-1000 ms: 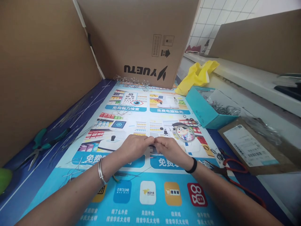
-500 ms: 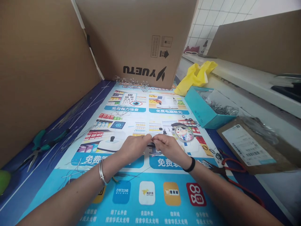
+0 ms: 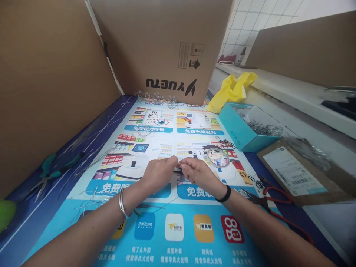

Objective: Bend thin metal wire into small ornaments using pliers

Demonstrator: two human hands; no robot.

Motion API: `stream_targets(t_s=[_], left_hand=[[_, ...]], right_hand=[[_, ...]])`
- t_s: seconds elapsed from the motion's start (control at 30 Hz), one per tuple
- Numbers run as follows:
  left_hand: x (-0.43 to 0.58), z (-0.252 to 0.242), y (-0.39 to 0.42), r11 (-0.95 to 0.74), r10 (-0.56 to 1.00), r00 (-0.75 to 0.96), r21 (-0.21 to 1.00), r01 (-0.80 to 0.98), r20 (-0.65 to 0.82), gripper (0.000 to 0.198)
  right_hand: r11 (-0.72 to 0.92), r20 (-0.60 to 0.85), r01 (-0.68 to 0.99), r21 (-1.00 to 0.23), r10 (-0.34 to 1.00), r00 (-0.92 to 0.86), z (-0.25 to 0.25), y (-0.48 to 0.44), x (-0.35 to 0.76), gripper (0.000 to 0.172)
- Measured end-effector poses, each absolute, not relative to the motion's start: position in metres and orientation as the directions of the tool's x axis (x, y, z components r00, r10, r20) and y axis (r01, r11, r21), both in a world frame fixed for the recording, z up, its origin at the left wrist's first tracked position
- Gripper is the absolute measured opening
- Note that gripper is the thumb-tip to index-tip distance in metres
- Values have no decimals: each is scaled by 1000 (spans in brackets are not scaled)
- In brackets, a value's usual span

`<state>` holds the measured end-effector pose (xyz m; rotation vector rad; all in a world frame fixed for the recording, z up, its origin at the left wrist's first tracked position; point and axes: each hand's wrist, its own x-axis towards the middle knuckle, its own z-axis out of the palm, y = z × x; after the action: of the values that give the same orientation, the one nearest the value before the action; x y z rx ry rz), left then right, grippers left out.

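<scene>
My left hand point(image 3: 158, 172) and my right hand point(image 3: 198, 173) meet fingertip to fingertip low over a printed poster mat point(image 3: 178, 230). Both pinch one tiny item between thumb and fingers; it is too small to name, perhaps thin wire. A silver bangle sits on my left wrist, a black band on my right. Thin loose wires point(image 3: 91, 196) lie on the mat just left of my left forearm. Several small black rings point(image 3: 226, 143) lie on the mat beyond my right hand.
A big YUETU cardboard box point(image 3: 167, 48) stands behind the mat, a cardboard wall point(image 3: 47, 81) at the left. Teal pliers point(image 3: 51, 171) lie left. A teal tray point(image 3: 243, 129) of metal bits, a yellow cloth point(image 3: 232, 89), red-handled scissors point(image 3: 274, 202) and a brown parcel point(image 3: 297, 174) sit right.
The two hands have stayed pressed together in the same spot, with only slight finger shifts. Nothing else has moved.
</scene>
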<state>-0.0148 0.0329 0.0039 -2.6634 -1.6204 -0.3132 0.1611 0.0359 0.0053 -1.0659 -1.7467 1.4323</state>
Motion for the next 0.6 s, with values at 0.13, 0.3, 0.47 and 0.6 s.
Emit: stream_targets(t_s=[0.13, 0.3, 0.47, 0.6], left_hand=[[-13, 5, 31, -357, 927, 308, 253, 899, 216, 25], [-12, 5, 31, -386, 914, 340, 212, 898, 221, 22], [-12, 6, 33, -401, 913, 391, 76, 913, 119, 24], [-12, 7, 31, -433, 898, 430, 10, 901, 95, 27]], right_hand=[[-53, -79, 73, -996, 908, -411, 7, 32, 157, 20], [1, -44, 125, -992, 933, -358, 5, 34, 160, 20], [129, 19, 288, -949, 934, -356, -5, 41, 166, 22], [219, 72, 381, -898, 929, -363, -7, 41, 166, 22]])
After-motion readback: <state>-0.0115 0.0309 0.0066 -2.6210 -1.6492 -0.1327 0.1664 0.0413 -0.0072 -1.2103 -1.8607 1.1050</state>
